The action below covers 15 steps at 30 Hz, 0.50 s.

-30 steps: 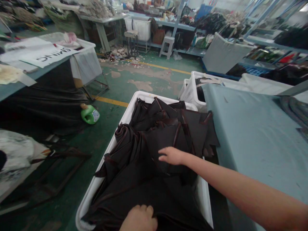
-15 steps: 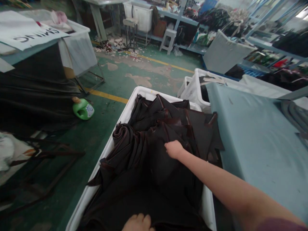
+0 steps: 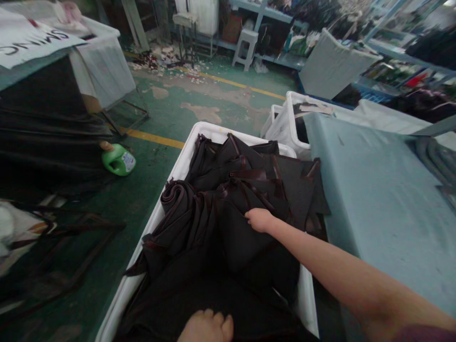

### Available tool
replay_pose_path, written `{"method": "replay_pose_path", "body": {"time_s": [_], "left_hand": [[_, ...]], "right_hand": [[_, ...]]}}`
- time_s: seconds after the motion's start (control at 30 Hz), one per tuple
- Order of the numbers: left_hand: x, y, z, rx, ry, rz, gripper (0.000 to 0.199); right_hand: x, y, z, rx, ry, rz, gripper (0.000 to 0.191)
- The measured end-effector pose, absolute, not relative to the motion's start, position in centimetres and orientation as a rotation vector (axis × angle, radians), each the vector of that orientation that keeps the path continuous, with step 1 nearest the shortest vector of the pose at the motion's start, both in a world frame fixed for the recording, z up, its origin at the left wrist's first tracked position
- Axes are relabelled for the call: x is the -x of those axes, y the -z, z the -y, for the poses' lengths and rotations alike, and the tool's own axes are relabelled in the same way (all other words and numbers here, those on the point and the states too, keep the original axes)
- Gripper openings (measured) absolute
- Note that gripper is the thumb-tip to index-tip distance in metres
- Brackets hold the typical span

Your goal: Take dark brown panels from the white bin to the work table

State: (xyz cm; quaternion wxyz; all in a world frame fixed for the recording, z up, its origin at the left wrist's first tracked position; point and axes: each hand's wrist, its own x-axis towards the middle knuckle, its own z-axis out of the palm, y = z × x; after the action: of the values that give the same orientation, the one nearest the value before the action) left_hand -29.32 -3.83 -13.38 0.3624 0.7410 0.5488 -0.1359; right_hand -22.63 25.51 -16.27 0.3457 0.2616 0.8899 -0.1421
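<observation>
Right hand (image 3: 259,220): fingers pressed together, seemingly pinching dark cloth (image 3: 245,247) in white bin (image 3: 221,130). Left hand (image 3: 206,327) at bottom edge: finger grip unclear. Risk: heavy folds slipping over bin's rim if pulled unevenly.

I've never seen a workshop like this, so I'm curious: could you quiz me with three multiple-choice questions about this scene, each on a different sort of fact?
1. Where is the green plastic bottle?
A) On the blue-grey table
B) On the floor beside the white bin
C) On a stool

2. What colour is the cloth in the bin?
A) White
B) Red
C) Near-black

3. What is the right hand doing?
A) Touching the cloth
B) Lifting the bottle
C) Pressing on the table

Answers:
1. B, it lies on the green floor left of the bin.
2. C, the folded pieces look near-black.
3. A, it rests on the folds.
</observation>
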Motion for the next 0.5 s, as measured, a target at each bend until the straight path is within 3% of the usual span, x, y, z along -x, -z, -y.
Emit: {"method": "replay_pose_path", "body": {"time_s": [0.17, 0.37, 0.5], "left_hand": [[29.2, 14.3, 4.2, -2.096, 0.081, -1.530, 0.009], [29.4, 13.3, 4.7, -2.495, -0.767, -1.880, 0.013], [28.8, 13.6, 5.9, -2.609, -0.647, -1.761, 0.017]], "right_hand": [[21.7, 11.1, -18.5, -0.380, 0.469, -2.390, 0.018], [19.8, 7.3, -10.8, 0.069, 0.650, -2.232, 0.019], [18.6, 8.0, -10.7, 0.182, 0.857, -1.861, 0.023]]}}
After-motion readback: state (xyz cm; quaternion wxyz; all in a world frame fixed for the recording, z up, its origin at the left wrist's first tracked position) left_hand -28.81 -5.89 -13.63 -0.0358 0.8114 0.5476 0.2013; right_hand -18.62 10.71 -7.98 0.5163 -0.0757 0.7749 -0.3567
